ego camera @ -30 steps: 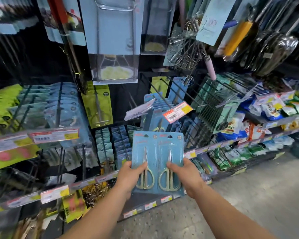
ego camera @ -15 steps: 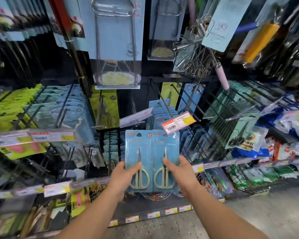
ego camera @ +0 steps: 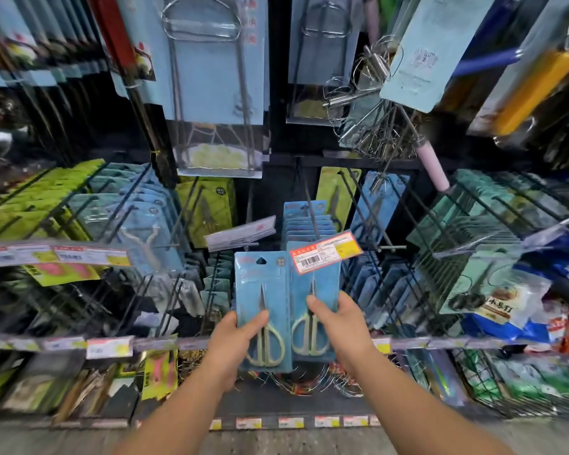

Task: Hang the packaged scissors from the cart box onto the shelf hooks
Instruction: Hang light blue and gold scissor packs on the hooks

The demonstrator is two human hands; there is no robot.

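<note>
Item: two blue scissor packs, held side by side in front of the shelf.

Left pack (ego camera: 262, 303): gripped by the left hand (ego camera: 235, 339), thumb laid across the front near the scissor handles, fingers behind. Its hang hole at the top is clear and unthreaded.

Right pack (ego camera: 316, 310): gripped by the right hand (ego camera: 340, 323), thumb on the front beside the blades. Its top edge sits behind the red-and-yellow price tag (ego camera: 326, 252) at the tip of the hook (ego camera: 311, 211).

Change over the last second: both packs have risen and moved in toward the shelf. Earlier they were held lower, level with each other and clear below the tag; now the right pack stands higher than the left, its top tucked up at the tag. The hands have kept the same grips throughout.

Hook stock: a row of matching blue packs (ego camera: 306, 221) already hangs on that hook, behind the tag.

Neighbours: yellow-green packs (ego camera: 207, 208) to the left, teal packs (ego camera: 473, 224) on hooks to the right, whisks (ego camera: 372, 103) above.

Reading for the task: the right pack looks lined up for threading onto the hook tip. Whether its hole has caught the wire cannot be told, since the tag covers it. The left pack waits its turn. The cart box is out of view.
</note>
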